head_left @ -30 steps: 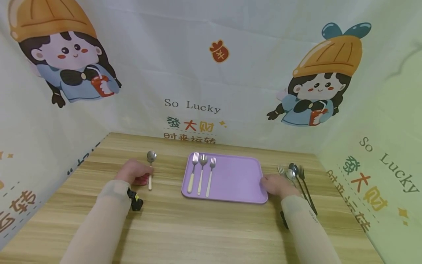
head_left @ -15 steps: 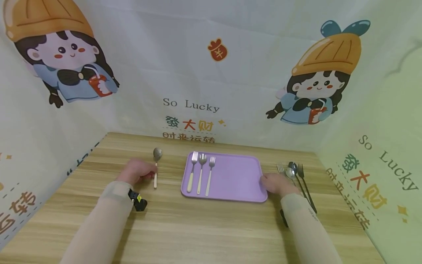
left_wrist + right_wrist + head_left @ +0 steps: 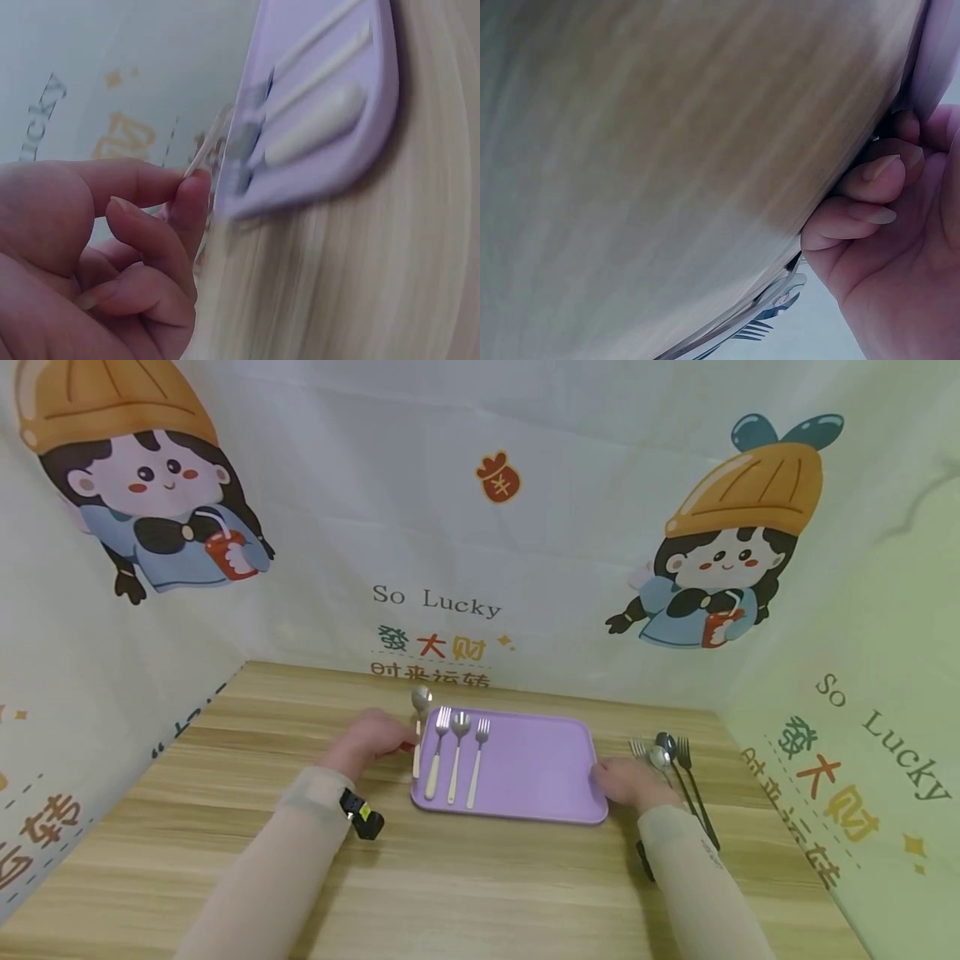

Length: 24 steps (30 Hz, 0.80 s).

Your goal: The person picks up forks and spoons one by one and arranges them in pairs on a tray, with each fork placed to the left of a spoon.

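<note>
My left hand (image 3: 371, 742) pinches a spoon (image 3: 421, 698) with a pale handle between thumb and index finger. The spoon is held bowl end away, at the left rim of a purple tray (image 3: 540, 768). In the left wrist view the pinched handle (image 3: 202, 154) is seen almost edge-on. On the tray's left part lie a cream-handled fork (image 3: 442, 720), a spoon (image 3: 461, 724) and another fork (image 3: 483, 731), side by side. My right hand (image 3: 630, 779) grips the tray's right edge, its fingers (image 3: 874, 180) curled at the rim.
Right of the tray, beside my right forearm, lies a loose group of cutlery: a silver fork (image 3: 638, 747), a dark spoon (image 3: 666, 742), a silver spoon (image 3: 661, 758) and a black fork (image 3: 693, 777). A printed cloth (image 3: 322, 527) hangs behind the wooden table (image 3: 480, 893).
My left hand has carried the spoon rightward from the table's left part to the tray's left rim. My right hand and the tray have stayed in place.
</note>
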Available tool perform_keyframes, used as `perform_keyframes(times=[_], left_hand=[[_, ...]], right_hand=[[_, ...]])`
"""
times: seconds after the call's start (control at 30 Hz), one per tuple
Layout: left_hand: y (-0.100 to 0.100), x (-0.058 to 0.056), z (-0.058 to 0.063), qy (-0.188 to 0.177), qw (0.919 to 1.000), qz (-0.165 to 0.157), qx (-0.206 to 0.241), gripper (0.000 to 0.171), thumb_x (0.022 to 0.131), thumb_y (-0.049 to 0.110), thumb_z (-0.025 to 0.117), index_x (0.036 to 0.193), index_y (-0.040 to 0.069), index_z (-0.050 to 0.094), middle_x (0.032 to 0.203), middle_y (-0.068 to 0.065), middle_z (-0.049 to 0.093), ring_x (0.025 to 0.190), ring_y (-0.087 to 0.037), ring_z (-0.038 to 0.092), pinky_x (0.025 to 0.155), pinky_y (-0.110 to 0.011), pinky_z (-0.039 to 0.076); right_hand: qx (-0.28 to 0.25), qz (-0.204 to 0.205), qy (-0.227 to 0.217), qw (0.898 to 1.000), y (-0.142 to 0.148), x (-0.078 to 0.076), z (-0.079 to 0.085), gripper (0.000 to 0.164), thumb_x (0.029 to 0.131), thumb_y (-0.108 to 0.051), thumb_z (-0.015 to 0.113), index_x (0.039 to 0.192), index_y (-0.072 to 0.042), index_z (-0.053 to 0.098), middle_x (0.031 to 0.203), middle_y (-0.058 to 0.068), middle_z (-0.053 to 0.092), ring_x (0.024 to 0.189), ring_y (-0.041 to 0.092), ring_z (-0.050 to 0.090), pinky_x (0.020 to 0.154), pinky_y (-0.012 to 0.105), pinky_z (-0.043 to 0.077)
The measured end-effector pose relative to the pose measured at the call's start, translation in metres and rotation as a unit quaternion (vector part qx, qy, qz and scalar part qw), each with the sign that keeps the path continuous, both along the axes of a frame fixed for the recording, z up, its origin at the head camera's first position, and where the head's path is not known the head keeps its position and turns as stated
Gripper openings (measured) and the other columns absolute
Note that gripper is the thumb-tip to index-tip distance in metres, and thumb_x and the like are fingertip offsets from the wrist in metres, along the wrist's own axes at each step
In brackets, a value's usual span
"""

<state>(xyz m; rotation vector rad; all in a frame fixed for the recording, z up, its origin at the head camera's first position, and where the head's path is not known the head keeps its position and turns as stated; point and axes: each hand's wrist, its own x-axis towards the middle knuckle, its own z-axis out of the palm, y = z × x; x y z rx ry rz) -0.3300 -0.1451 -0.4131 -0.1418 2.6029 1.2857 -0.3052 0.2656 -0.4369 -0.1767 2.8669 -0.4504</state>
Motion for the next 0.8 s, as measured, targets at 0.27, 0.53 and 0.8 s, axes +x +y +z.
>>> perform_keyframes(times=[0.27, 0.53, 0.8], left_hand=[[0.043, 0.002, 0.001, -0.005, 0.9999, 0.000, 0.016, 0.013, 0.084, 0.015, 0.073, 0.076, 0.005, 0.073, 0.069, -0.003, 0.058, 0.059, -0.015, 0.046, 0.052, -0.027, 0.037], [0.079, 0.003, -0.002, -0.002, 0.9996, -0.016, 0.023, 0.008, 0.079, 0.008, 0.074, 0.074, 0.004, 0.070, 0.067, -0.004, 0.066, 0.050, -0.009, 0.045, 0.044, -0.022, 0.036], [0.104, 0.007, -0.005, 0.009, 0.9987, -0.050, -0.003, 0.010, 0.080, 0.007, 0.075, 0.082, -0.002, 0.071, 0.067, -0.006, 0.068, 0.055, -0.013, 0.054, 0.052, -0.025, 0.046]], right_hand=[[0.002, -0.007, -0.001, 1.000, -0.001, 0.000, -0.002, 0.050, 0.104, -0.034, 0.032, 0.137, -0.002, 0.055, 0.135, 0.021, 0.053, 0.123, 0.041, 0.045, 0.102, 0.057, 0.036], [0.000, -0.010, 0.001, 1.000, 0.000, -0.001, -0.002, 0.050, 0.105, -0.033, 0.032, 0.138, -0.003, 0.053, 0.137, 0.021, 0.051, 0.124, 0.041, 0.043, 0.103, 0.057, 0.035], [0.006, -0.011, 0.003, 1.000, 0.000, -0.002, -0.003, 0.050, 0.104, -0.034, 0.032, 0.137, -0.003, 0.054, 0.136, 0.020, 0.052, 0.124, 0.041, 0.044, 0.103, 0.057, 0.035]])
